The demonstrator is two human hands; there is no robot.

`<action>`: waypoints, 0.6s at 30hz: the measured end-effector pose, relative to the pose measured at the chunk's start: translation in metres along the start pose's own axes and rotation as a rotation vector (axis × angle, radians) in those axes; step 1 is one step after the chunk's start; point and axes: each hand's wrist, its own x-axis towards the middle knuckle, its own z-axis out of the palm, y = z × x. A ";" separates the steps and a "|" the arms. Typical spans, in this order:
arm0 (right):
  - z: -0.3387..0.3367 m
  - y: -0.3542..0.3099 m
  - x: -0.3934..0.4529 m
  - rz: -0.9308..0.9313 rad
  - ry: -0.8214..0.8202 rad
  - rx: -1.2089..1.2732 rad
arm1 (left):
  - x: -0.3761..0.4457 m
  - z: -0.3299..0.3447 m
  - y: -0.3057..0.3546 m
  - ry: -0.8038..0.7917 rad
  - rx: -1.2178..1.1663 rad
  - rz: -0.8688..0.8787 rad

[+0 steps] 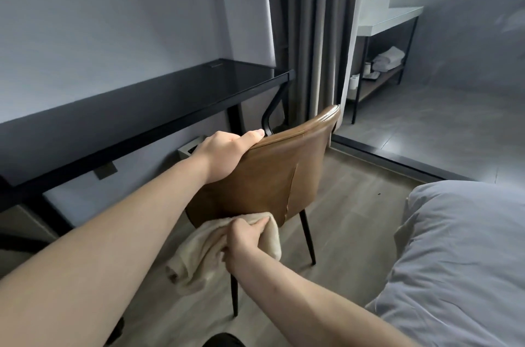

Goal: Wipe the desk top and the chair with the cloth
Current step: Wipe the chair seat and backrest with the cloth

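Left hand [227, 155] gripped the chair [267, 176] top rim; right hand [244, 238] clutched the cloth [199, 250] against the backrest's lower edge. Chair wiping seemed underway. Whether the bench [142, 102] was wiped, cannot tell.

Left hand [227, 152] on chair [270, 176], right hand [245, 238] gripping cloth [199, 250].
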 end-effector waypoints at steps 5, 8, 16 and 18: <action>-0.045 -0.042 0.020 -0.175 0.174 0.013 | 0.007 0.000 -0.005 -0.010 0.030 0.019; -0.079 -0.082 0.061 -0.274 0.273 -0.001 | 0.011 0.000 -0.009 -0.021 0.032 0.064; -0.122 -0.130 0.143 -0.393 0.224 -0.268 | 0.020 0.003 -0.015 -0.012 0.042 0.126; -0.122 -0.124 0.143 -0.402 0.215 -0.285 | 0.021 0.004 -0.017 -0.007 0.038 0.133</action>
